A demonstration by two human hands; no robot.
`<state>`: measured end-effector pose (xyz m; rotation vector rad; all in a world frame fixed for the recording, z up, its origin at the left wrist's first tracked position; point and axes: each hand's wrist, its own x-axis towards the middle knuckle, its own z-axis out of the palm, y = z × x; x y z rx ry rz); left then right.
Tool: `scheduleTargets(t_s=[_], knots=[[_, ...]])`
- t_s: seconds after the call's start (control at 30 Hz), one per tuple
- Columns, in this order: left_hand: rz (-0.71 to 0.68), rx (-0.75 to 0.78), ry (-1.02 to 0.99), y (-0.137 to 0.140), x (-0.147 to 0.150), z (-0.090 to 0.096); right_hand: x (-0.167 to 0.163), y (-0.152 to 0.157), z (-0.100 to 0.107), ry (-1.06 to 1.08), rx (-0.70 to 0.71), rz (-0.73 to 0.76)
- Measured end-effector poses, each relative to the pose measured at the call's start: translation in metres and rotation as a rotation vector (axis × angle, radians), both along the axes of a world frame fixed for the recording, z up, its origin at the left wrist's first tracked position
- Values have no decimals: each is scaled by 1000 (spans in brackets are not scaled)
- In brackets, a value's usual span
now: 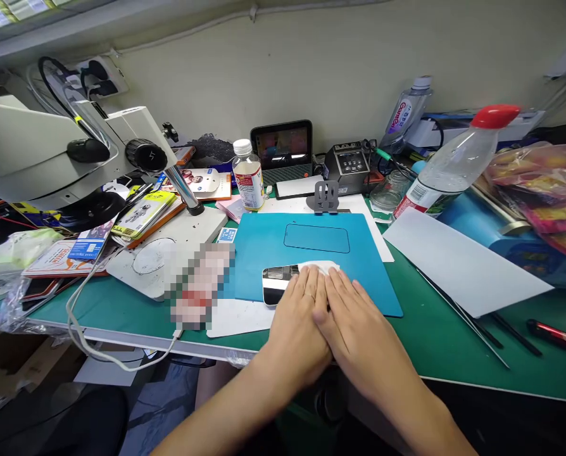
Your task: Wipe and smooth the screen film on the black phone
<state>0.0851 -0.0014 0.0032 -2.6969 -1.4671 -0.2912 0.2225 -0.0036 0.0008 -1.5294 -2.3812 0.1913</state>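
A phone (276, 288) with a glossy, mirror-like face lies on the blue mat (259, 240). Over its right part is a crumpled white tissue or cloth (328, 265), mostly covered by my fingers. My left hand (302, 316) lies flat, fingers stretched out, pressing down on the white cloth. Close beside it and touching it, my right hand (359, 316) is also flat on the cloth and phone, fingers extended. Whatever is under both palms is hidden. Farther back on the mat lies a thin, black-edged phone-shaped outline (316, 238).
Left stands a microscope (145, 152) with its base on the green bench, near a blurred-out item (202, 285) on a white cable (74, 316). Behind are a small bottle (248, 177) and a screen (283, 145). A large bottle (449, 164), white card (468, 259) and tweezers (463, 323) lie right.
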Motion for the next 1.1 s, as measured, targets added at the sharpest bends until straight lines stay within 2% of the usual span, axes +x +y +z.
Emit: scheduleTargets(t_s=[0.1,0.27,0.33,0.5,0.73,0.93,1.0,1.1], knots=[[19,-14,-3,6,-3,3,-4,7,2,-6,-28,-19],[28,51,-22,-21,-9,-3,-7,-19,-5,-12,52,29],[22,48,-13,-17,-9,-3,-8,-14,-5,-10,46,31],[54,-32,11,16,-9,3,-12,20,1,-8,-27,-13],[35,78,-27,-18,-19,-1,-19,-14,-5,-5,106,60],[90,-39,1,16,-20,1,-23,24,3,-36,-25,12],[97,-39,-13,15,-22,0,-26,23,4,-36,-8,12],[103,-5,-47,-2,-30,-3,-31,5,2,-22,78,52]])
